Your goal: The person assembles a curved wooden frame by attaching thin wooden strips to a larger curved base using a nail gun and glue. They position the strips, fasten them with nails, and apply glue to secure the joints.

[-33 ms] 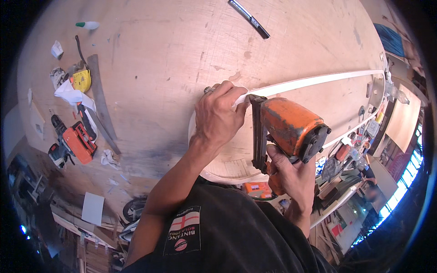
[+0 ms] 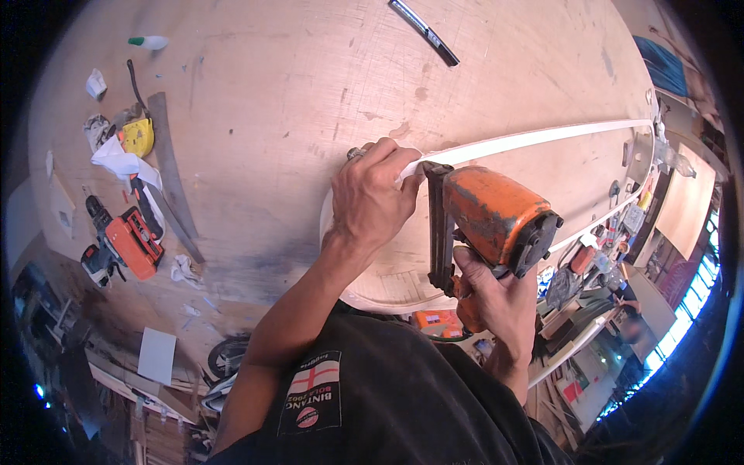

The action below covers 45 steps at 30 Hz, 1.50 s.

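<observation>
My right hand [image 2: 500,298] is wrapped round the handle of a worn orange nail gun [image 2: 496,213] with a dark metal magazine. The gun's nose meets a long white edging strip [image 2: 542,139] right beside my left hand [image 2: 376,190]. With fingers curled over, that left hand pinches the strip's near end against the edge of a curved wooden panel [image 2: 395,288]. The strip stretches away to the right and bends round at its far end. My left fingertips are partly hidden, and the nose covers the exact contact spot.
A black marker [image 2: 424,32] lies on the wooden worktop [image 2: 256,101] at the top. To the left are an orange cordless drill [image 2: 128,242], a yellow tape measure [image 2: 139,138], a green-capped bottle [image 2: 149,43] and paper scraps. Assorted tools and another person [image 2: 637,329] are at the right.
</observation>
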Each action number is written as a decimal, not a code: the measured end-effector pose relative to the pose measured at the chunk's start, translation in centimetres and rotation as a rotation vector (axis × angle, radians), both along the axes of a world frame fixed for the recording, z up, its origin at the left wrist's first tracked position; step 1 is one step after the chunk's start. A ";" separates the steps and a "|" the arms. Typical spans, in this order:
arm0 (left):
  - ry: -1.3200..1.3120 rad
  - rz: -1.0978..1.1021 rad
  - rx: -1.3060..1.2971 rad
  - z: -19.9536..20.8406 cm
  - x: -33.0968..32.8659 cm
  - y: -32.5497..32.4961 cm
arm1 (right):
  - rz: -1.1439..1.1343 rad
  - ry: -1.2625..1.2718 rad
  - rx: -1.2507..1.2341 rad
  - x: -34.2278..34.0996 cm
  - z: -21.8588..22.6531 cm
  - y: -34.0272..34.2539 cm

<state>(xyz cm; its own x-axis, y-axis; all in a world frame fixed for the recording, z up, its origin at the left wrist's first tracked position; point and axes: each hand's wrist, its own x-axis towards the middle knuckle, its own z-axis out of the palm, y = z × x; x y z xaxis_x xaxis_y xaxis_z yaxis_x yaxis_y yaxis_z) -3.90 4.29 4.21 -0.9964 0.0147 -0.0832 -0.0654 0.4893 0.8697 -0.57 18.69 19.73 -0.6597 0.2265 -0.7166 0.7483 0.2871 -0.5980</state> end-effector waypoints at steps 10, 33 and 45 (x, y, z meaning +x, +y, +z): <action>0.024 -0.013 -0.004 -0.5 -0.4 -0.1 | 0.036 -0.017 0.038 -0.6 -0.5 -0.1; 0.102 0.061 0.068 -1.4 -0.2 -0.2 | -0.032 0.084 0.023 1.0 -0.6 -0.2; 0.122 0.100 0.075 -1.2 -0.5 -0.2 | 0.066 0.016 0.013 0.0 -0.7 -0.8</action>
<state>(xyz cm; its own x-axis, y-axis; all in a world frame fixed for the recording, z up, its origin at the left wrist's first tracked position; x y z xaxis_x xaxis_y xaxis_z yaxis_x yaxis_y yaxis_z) -4.42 4.10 2.99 -0.9958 -0.0839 0.0361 -0.0024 0.4194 0.9078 -0.60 17.84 19.02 -0.6852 0.1912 -0.7029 0.7175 0.3436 -0.6060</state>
